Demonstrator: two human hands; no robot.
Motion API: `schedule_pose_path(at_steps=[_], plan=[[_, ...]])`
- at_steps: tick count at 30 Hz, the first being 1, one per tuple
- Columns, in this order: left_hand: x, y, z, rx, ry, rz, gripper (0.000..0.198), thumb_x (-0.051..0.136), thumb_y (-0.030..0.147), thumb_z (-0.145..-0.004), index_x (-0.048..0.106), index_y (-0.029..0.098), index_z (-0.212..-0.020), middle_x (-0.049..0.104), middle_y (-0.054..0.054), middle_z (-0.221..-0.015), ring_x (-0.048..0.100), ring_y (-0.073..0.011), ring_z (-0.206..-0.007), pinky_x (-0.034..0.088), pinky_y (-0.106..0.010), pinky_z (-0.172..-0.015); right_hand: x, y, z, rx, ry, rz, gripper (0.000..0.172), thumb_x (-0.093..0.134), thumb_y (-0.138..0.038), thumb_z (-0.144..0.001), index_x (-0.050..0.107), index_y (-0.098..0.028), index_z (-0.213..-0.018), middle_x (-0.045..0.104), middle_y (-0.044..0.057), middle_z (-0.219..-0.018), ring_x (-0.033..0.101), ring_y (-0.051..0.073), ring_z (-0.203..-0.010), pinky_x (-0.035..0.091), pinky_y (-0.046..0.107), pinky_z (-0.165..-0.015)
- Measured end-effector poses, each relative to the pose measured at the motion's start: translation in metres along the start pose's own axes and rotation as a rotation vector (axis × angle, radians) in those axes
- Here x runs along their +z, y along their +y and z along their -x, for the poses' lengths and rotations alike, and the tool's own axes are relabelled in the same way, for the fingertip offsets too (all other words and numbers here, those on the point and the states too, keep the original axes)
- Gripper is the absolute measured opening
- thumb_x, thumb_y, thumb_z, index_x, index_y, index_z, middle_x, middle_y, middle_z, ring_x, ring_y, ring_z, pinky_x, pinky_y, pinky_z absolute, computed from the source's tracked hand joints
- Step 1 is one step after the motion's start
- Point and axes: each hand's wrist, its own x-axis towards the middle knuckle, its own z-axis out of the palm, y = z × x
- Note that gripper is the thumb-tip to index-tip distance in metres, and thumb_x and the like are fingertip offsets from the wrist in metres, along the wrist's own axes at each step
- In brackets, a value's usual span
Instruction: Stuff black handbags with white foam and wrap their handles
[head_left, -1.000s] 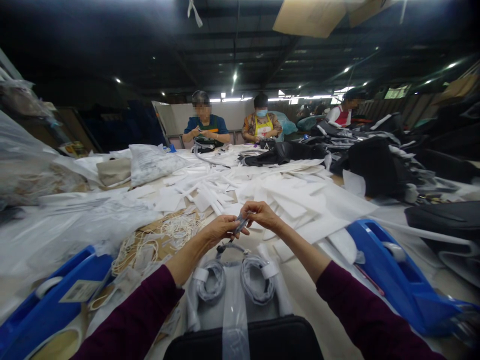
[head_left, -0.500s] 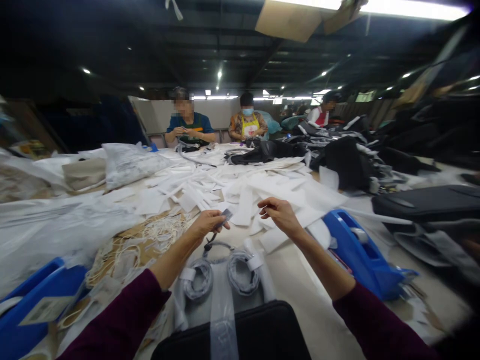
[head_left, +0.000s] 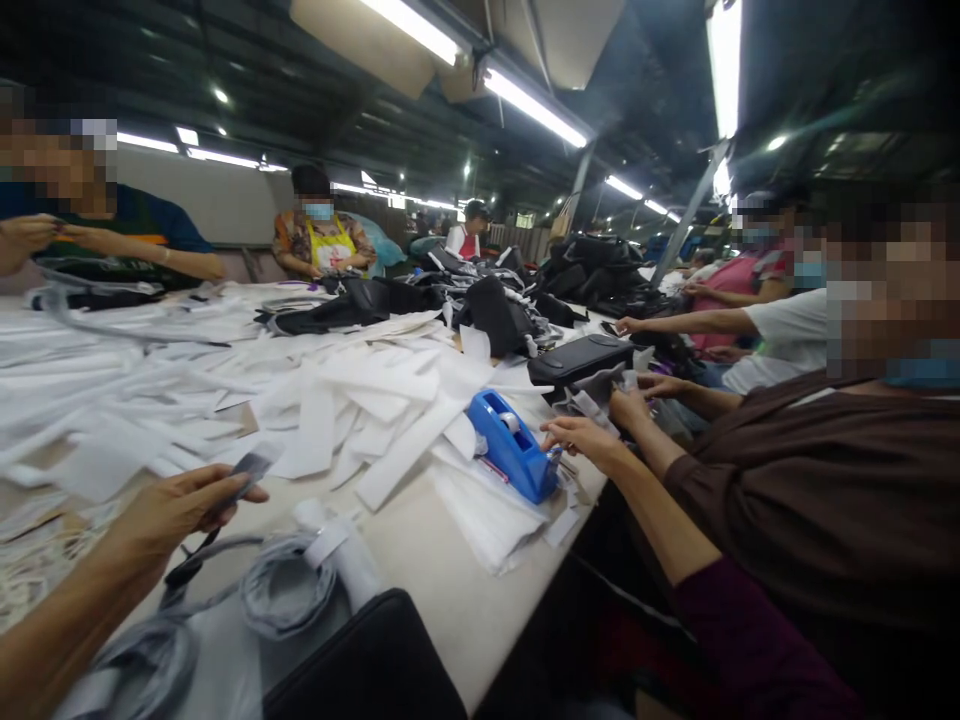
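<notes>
Since the prior frame, the right hand (head_left: 581, 437) had left the left hand's side and reached out to the blue tape dispenser (head_left: 512, 443) at the table's right edge, fingers curled at its front end; whether it gripped tape couldn't be told. Left hand (head_left: 176, 510) was low left, thumb and fingers pinching a small grey tab (head_left: 251, 468) above the coiled grey strap (head_left: 281, 590). White fabric strips (head_left: 315, 420) lay piled between hands and co-workers. Black bag (head_left: 360, 670) sat at the near edge, beside the strap.
</notes>
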Motion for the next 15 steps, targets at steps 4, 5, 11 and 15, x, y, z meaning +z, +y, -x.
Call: schedule_pose_path(at_steps=[4, 5, 11, 15], plan=[[0.005, 0.008, 0.008, 0.025, 0.025, -0.065, 0.043, 0.061, 0.059, -0.060, 0.069, 0.017, -0.070, 0.051, 0.002, -0.050, 0.039, -0.0142, -0.055, 0.026, -0.024, -0.055, 0.010, -0.005, 0.003, 0.003, -0.100, -0.095, 0.041, 0.075, -0.035, -0.061, 0.064, -0.012, -0.093, 0.069, 0.005, -0.066, 0.060, 0.015, -0.060, 0.041, 0.024, -0.054], [0.006, 0.010, 0.009, 0.031, 0.033, -0.070, 0.041, 0.061, 0.058, -0.061, 0.069, 0.018, -0.068, 0.052, 0.002, -0.051, 0.040, -0.0144, -0.056, 0.027, -0.024, -0.056, 0.012, -0.008, 0.003, 0.009, -0.101, -0.114, 0.041, 0.077, -0.032, -0.058, 0.063, -0.012, -0.091, 0.067, 0.004, -0.063, 0.060, 0.015, -0.058, 0.043, 0.025, -0.056], [0.012, 0.009, 0.009, 0.039, 0.050, -0.043, 0.035, 0.064, 0.059, -0.063, 0.067, 0.024, -0.068, 0.049, 0.004, -0.048, 0.037, -0.0130, -0.052, 0.027, -0.022, -0.051, 0.013, -0.021, 0.010, 0.006, 0.008, -0.143, 0.032, 0.076, -0.023, -0.051, 0.063, -0.014, -0.079, 0.059, -0.003, -0.055, 0.054, 0.012, -0.052, 0.041, 0.025, -0.053], [0.012, 0.006, 0.008, 0.022, 0.106, -0.068, 0.038, 0.062, 0.062, -0.063, 0.065, 0.024, -0.066, 0.048, 0.004, -0.046, 0.037, -0.0123, -0.052, 0.027, -0.021, -0.050, 0.009, -0.014, 0.035, 0.003, 0.113, -0.146, 0.031, 0.072, -0.028, -0.052, 0.065, -0.013, -0.079, 0.058, -0.001, -0.057, 0.049, 0.011, -0.051, 0.037, 0.024, -0.049]])
